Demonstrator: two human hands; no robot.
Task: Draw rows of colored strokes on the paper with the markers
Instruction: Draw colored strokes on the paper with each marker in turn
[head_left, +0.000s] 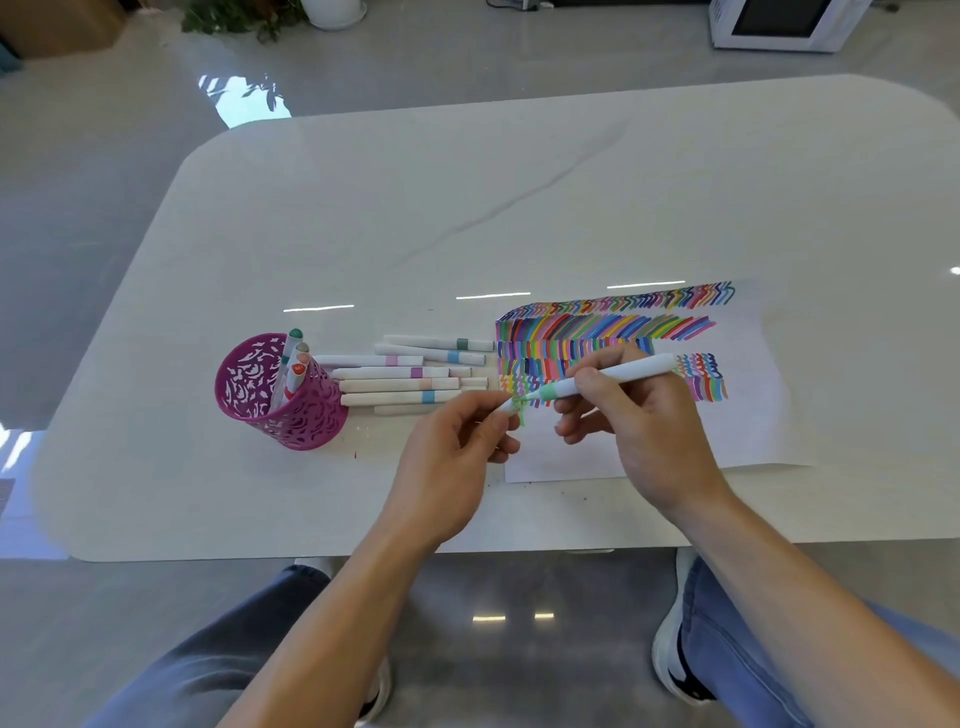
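A white sheet of paper (753, 415) lies on the table, its upper half filled with rows of multicoloured strokes (602, 332). My right hand (639, 421) grips a white marker with a light green band (613, 379), its tip touching the paper's left edge beside a fresh green mark (521, 413). Just left of that tip, my left hand (457, 452) pinches a small white cap (506, 408).
Several white markers (405, 374) with coloured bands lie in a row left of the paper. A magenta cut-out pen cup (283, 395) holds a few more. The white table's near edge (311, 556) runs just above my knees. A potted plant and a white appliance stand on the floor beyond.
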